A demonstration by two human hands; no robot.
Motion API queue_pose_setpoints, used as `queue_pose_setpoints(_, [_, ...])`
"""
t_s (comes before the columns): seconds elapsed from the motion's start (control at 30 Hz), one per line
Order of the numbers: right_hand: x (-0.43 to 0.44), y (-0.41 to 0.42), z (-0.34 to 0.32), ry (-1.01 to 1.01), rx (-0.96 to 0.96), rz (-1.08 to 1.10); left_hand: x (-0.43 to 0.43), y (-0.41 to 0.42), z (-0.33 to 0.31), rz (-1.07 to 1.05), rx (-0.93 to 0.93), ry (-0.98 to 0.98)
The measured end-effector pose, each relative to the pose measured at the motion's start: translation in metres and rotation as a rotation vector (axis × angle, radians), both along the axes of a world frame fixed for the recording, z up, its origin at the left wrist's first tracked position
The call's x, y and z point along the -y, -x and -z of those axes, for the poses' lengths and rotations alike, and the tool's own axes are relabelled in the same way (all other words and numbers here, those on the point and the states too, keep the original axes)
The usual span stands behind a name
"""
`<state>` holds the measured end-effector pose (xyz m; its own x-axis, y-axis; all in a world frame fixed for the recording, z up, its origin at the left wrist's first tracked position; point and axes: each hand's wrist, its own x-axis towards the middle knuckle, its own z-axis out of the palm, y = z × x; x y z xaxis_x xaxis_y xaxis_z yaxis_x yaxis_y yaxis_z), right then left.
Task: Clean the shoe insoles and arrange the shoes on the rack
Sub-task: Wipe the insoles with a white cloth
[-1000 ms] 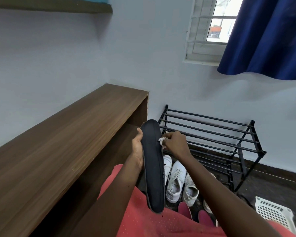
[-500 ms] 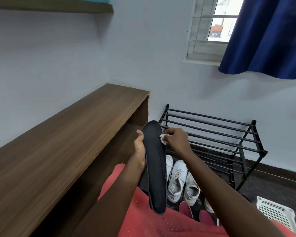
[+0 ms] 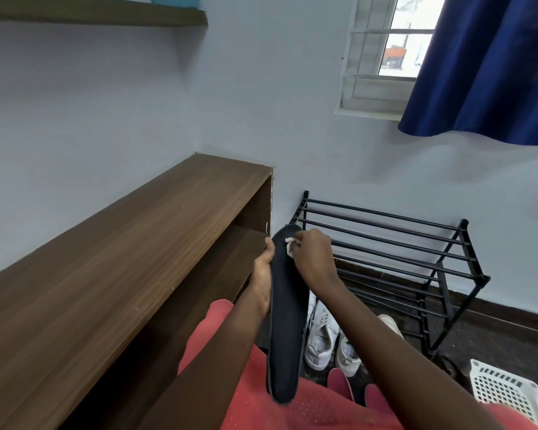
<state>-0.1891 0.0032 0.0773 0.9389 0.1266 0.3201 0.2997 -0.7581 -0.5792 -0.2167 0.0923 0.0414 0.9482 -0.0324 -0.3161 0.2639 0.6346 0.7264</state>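
Observation:
A long dark insole (image 3: 284,330) stands nearly upright over my lap. My left hand (image 3: 263,274) grips it from the left side, thumb along its edge. My right hand (image 3: 312,259) pinches a small white wipe (image 3: 290,246) and presses it against the insole's upper end. Below, white sneakers (image 3: 322,339) stand on the floor in front of the black metal shoe rack (image 3: 395,243), whose bars carry nothing. Part of a further white shoe (image 3: 392,324) shows behind my right forearm.
A long wooden shelf unit (image 3: 121,252) runs along the left wall. A white perforated basket (image 3: 507,392) sits on the dark floor at the lower right. Pink shoe tips (image 3: 339,383) lie near my lap. A blue curtain (image 3: 485,66) hangs by the window.
My right hand with the wipe has slid up the insole from its right edge toward the top end. The insole and left hand stay about where they were.

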Motion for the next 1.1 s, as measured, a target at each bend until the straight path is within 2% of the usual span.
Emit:
queue_pose_setpoints(0.13, [-0.010, 0.001, 0.006, -0.094, 0.086, 0.026, 0.007, 0.004, 0.002, 0.000, 0.027, 0.026])
queue_pose_setpoints(0.23, [-0.014, 0.009, 0.016, -0.022, 0.149, -0.140, 0.008, -0.003, 0.008, -0.133, 0.072, 0.131])
queue_pose_setpoints(0.3, [-0.011, 0.007, 0.022, 0.052, 0.186, -0.175, 0.008, -0.003, 0.011, -0.125, 0.059, 0.162])
queue_pose_setpoints(0.4, [0.000, -0.006, 0.023, 0.083, 0.202, -0.026, 0.011, 0.000, 0.011, -0.001, 0.054, 0.147])
queue_pose_setpoints(0.5, [0.005, -0.013, 0.021, 0.015, 0.149, 0.073, 0.010, 0.000, 0.014, 0.042, 0.052, 0.110])
queue_pose_setpoints(0.6, [0.004, -0.005, 0.022, -0.030, 0.166, 0.003, 0.011, -0.003, 0.015, 0.040, 0.055, 0.090])
queue_pose_setpoints(0.67, [0.001, 0.006, 0.023, -0.060, 0.176, -0.091, 0.012, -0.005, 0.017, -0.033, 0.049, 0.071])
queue_pose_setpoints(0.73, [-0.002, 0.017, 0.027, -0.064, 0.188, -0.197, 0.012, -0.012, 0.020, -0.109, 0.030, -0.015])
queue_pose_setpoints(0.83, [0.001, 0.021, 0.030, -0.059, 0.198, -0.250, 0.007, -0.015, 0.021, -0.096, 0.008, -0.106])
queue_pose_setpoints(0.97, [0.011, 0.007, 0.034, 0.099, 0.206, -0.116, 0.005, -0.011, 0.015, -0.012, 0.049, 0.100])
queue_pose_setpoints(1.1, [0.013, 0.001, 0.025, 0.092, 0.124, 0.059, 0.010, -0.009, 0.015, 0.003, 0.077, 0.184])
